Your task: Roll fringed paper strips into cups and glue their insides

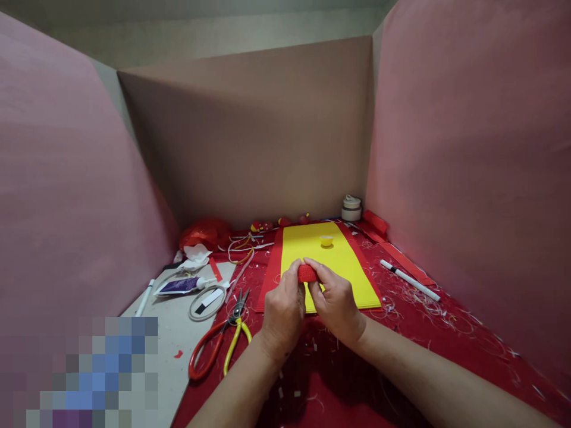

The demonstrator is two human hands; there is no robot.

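Between the fingertips of both hands is a small red dome-shaped piece (307,273) with a ribbed, woven-looking surface. My left hand (285,303) grips its left side, and my right hand (332,297) pinches the right side. Beneath and beyond them lies a stack of yellow sheets (352,279) on a red sheet (270,279). A small yellow bowl-shaped piece (327,241) rests on the yellow sheets, past my hands. Left of my left hand are scissors (212,352) with one red and one yellow handle, blades pointing away from me.
A grey board (165,345) on the left carries a purple tube (181,286), cable loops and white paper. A red bag (205,233), small red-and-yellow figures (267,226) and a lidded white jar (352,208) stand along the back. At right lies a white marker (410,280). Pink panels flank the table.
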